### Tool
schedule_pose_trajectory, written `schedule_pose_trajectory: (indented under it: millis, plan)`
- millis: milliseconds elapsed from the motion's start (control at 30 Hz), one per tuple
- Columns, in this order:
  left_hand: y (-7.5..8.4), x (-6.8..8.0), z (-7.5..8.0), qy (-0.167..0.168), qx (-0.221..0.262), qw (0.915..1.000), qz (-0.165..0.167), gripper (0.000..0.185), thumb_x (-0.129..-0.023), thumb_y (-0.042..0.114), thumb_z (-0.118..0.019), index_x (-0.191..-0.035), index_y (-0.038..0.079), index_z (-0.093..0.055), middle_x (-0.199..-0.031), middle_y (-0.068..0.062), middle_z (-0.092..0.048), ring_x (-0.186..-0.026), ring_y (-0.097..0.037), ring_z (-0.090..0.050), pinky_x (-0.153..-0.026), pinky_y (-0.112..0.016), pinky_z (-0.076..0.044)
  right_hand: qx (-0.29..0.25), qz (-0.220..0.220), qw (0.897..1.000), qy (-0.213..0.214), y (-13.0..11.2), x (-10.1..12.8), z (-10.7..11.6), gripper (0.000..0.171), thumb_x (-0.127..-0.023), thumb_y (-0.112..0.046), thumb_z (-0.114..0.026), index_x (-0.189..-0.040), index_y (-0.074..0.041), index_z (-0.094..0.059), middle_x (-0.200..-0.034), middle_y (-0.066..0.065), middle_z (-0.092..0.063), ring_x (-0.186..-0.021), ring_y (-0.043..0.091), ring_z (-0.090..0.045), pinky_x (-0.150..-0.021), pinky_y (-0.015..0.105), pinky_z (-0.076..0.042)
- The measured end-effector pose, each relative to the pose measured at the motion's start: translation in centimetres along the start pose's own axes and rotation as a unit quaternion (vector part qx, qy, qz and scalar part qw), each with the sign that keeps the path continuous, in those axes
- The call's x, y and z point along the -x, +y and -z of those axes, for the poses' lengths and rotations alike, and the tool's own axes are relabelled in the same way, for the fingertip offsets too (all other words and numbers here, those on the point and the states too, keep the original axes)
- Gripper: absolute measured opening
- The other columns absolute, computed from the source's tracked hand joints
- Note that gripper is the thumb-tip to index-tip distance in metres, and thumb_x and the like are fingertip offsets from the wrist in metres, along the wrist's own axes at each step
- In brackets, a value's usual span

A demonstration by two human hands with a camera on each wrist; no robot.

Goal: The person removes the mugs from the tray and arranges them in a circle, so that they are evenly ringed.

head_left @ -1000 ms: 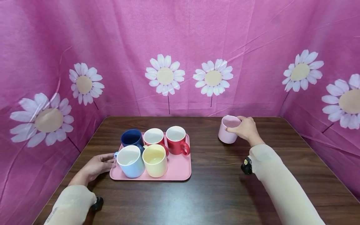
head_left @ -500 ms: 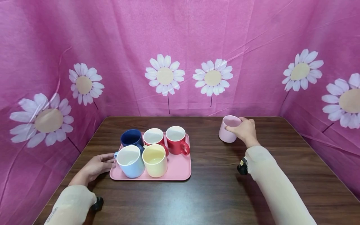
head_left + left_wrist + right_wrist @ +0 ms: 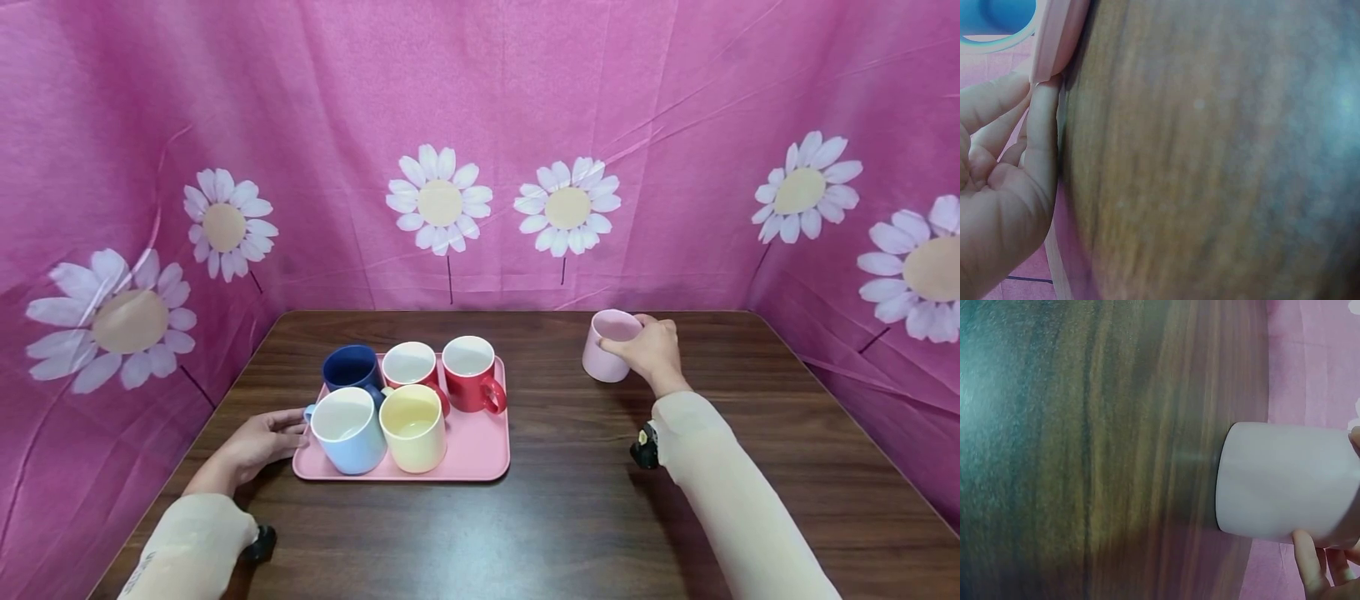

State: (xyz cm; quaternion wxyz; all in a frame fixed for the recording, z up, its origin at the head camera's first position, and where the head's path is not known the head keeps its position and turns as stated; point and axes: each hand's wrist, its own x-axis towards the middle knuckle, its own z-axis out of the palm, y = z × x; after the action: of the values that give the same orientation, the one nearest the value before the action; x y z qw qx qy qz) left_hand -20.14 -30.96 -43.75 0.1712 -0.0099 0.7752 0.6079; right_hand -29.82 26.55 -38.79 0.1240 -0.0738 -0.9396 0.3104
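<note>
while the right hand [image 3: 651, 350] curled its fingers round the pale pink mug [image 3: 609, 346] at its rim and far side, right of centre in the head view, the mug looked slightly tipped, its base at or just off the dark wooden table [image 3: 585, 517]; whether it touched could not be told. in the right wrist view the fingertips [image 3: 1307, 556] showed at the lower right against the mug's wall [image 3: 1285, 481]. to carry it well, the grip judged best was a firm one low enough on the wall to keep it upright, lifted straight before moving across. the left hand [image 3: 255, 442] lay at lower left with relaxed, nearly straight fingers pressed against the left edge of the pink tray [image 3: 480, 454], holding nothing; the left wrist view showed fingers [image 3: 1041, 137] meeting the tray's rim [image 3: 1057, 44]. that steadying touch seemed worth keeping. the pink mug stood well apart from the tray, to its upper right. on the tray sat five mugs: navy [image 3: 351, 367], light blue [image 3: 349, 432], yellow [image 3: 413, 427] and two red [image 3: 471, 374], leaving its near right corner bare
</note>
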Motion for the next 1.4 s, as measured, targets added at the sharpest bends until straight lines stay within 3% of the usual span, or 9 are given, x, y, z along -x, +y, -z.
schedule_pose_trajectory:
  millis: [433,633,833,967,1167,1267,1400]
  plan:
    - [-0.1,-0.1,0.1,0.001,0.002,1.0,0.003,0.064,-0.088,-0.003,-0.062,-0.138,-0.02,-0.027,-0.128,-0.03,-0.052,-0.098,-0.01,-0.06,-0.085,-0.032,-0.051,-0.007,0.042,0.997,-0.062,-0.8,0.7,2.5,0.104,-0.074,-0.051,-0.076,-0.143,0.009,-0.027,-0.133,0.038,-0.038,-0.125,0.048,-0.029,-0.098,0.061,-0.033]
    - [-0.1,0.0,0.1,0.003,-0.005,1.0,0.006,0.064,-0.088,-0.002,-0.063,-0.138,-0.02,-0.027,-0.128,-0.03,-0.052,-0.099,-0.012,-0.06,-0.085,-0.033,-0.051,-0.006,0.057,0.997,-0.059,-1.9,1.1,3.7,0.105,-0.073,-0.051,-0.077,-0.145,0.006,-0.027,-0.129,0.035,-0.042,-0.123,0.046,-0.031,-0.097,0.06,-0.034]
    - [0.0,0.0,0.1,0.007,-0.01,0.9999,0.009,0.064,-0.088,-0.002,-0.063,-0.138,-0.019,-0.027,-0.13,-0.032,-0.049,-0.1,-0.013,-0.059,-0.085,-0.033,-0.052,-0.013,0.072,0.994,-0.075,-3.8,2.3,4.2,0.103,-0.074,-0.053,-0.076,-0.146,0.003,-0.027,-0.136,0.036,-0.034,-0.124,0.048,-0.031,-0.097,0.063,-0.033]
    - [0.1,-0.1,0.1,0.003,-0.007,1.0,0.005,0.064,-0.088,-0.001,-0.064,-0.138,-0.019,-0.028,-0.13,-0.031,-0.049,-0.1,-0.013,-0.059,-0.086,-0.033,-0.051,-0.022,0.097,0.991,-0.094,-5.1,3.4,4.0,0.102,-0.074,-0.053,-0.076,-0.147,0.0,-0.027,-0.135,0.033,-0.039,-0.123,0.046,-0.033,-0.095,0.063,-0.035]
    - [0.0,-0.2,0.1,-0.001,0.005,1.0,-0.006,0.063,-0.088,-0.003,-0.063,-0.137,-0.021,-0.028,-0.125,-0.025,-0.055,-0.097,-0.009,-0.059,-0.084,-0.031,-0.052,-0.041,0.149,0.981,-0.122,-7.1,4.8,2.5,0.093,-0.074,-0.041,-0.08,-0.143,0.001,-0.034,-0.127,0.03,-0.051,-0.121,0.042,-0.042,-0.098,0.055,-0.037]
    - [0.0,-0.1,0.1,-0.004,0.007,0.9999,-0.01,0.063,-0.087,-0.004,-0.062,-0.137,-0.021,-0.027,-0.124,-0.024,-0.056,-0.096,-0.008,-0.059,-0.084,-0.03,-0.052,-0.043,0.167,0.976,-0.135,-8.2,5.7,1.5,0.089,-0.073,-0.038,-0.082,-0.141,0.001,-0.038,-0.124,0.031,-0.052,-0.112,0.041,-0.052,-0.091,0.053,-0.043]
    - [0.2,0.0,0.0,-0.002,0.009,0.9999,-0.005,0.064,-0.087,-0.005,-0.062,-0.138,-0.021,-0.026,-0.124,-0.025,-0.055,-0.096,-0.009,-0.059,-0.084,-0.031,-0.052,-0.032,0.184,0.971,-0.149,-9.5,6.8,0.4,0.085,-0.072,-0.039,-0.082,-0.138,-0.003,-0.044,-0.12,0.025,-0.056,-0.107,0.037,-0.054,-0.085,0.05,-0.046]
